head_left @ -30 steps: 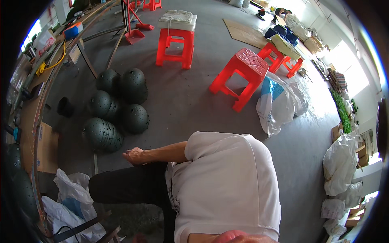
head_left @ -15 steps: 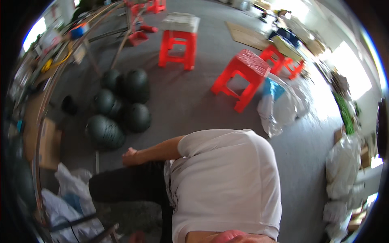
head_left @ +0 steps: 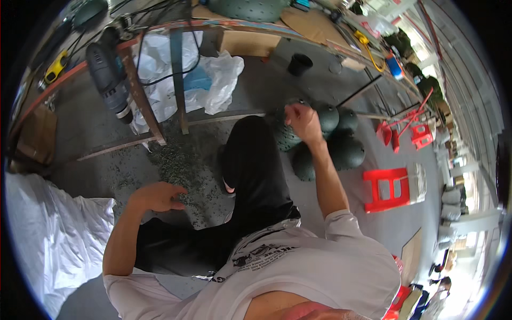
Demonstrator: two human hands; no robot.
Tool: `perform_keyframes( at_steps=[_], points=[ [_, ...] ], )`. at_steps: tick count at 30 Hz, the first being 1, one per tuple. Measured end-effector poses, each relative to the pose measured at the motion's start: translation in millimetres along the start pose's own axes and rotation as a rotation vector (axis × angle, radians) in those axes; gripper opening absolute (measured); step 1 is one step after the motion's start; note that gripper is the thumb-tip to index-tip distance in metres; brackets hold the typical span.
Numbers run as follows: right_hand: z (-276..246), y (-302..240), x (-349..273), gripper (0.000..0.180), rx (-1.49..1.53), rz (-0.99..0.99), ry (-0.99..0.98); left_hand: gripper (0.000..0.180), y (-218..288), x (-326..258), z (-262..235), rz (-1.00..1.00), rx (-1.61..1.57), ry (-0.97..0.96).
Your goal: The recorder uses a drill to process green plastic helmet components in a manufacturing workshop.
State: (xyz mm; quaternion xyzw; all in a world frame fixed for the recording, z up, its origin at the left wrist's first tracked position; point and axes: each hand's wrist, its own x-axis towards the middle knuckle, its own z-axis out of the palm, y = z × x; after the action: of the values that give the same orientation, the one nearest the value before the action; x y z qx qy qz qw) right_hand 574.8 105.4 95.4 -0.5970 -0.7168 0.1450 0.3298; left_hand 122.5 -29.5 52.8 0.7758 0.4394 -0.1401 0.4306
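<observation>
Big picture first: a grey concrete floor (head_left: 90,133) fills the view, and a workbench (head_left: 176,32) with wooden legs arcs across the top. White plastic sheeting (head_left: 48,234) spreads over the lower left, and another crumpled white bag (head_left: 213,80) sits under the bench. The person is crouched low, white shirt and dark trousers in the middle of frame. Beside the right knee there's a cluster of dark green dimpled helmets (head_left: 341,146) on the floor, bunched together and touching one another. A red plastic stool (head_left: 389,189) stands just beyond them, with smaller red stools (head_left: 421,136) farther back. A cordless drill (head_left: 109,77) hangs off the bench edge at upper left, nose down. A scatter of green shavings (head_left: 181,165) covers the floor between the bench legs and the person's left knee.

Now the hands: the right hand (head_left: 303,121) is stretched out and closed on the top of the nearest helmet (head_left: 288,136) in that cluster. The left hand (head_left: 157,196) hovers low at the shavings, fingers loosely spread, holding nothing. A small black cup (head_left: 300,64) sits under the bench, well apart.
</observation>
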Motion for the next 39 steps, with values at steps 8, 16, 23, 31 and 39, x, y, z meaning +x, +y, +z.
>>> perform_keyframes(
  at_steps=[8, 16, 23, 31, 39],
  points=[
    [-74, -129, 231, 0.045, 0.008, -0.336, 0.23, 0.068, -5, -26, 7, 0.052, -0.048, 0.091],
    [-51, -161, 395, 0.064, -0.183, -0.146, -0.071, 0.069, -1, -46, 8, 0.004, -0.053, 0.161],
    [-69, -163, 356, 0.048, -0.204, -0.513, 0.208, 0.061, 2, -53, 10, 0.03, -0.128, 0.203],
    [-70, -166, 168, 0.029, 0.545, -0.784, 0.359, 0.053, 19, -40, -3, 0.247, -0.401, 0.585],
    [100, -142, -26, 0.024, 0.735, -0.427, 0.402, 0.059, 40, -13, -2, 0.69, -1.043, 0.788]
  ],
)
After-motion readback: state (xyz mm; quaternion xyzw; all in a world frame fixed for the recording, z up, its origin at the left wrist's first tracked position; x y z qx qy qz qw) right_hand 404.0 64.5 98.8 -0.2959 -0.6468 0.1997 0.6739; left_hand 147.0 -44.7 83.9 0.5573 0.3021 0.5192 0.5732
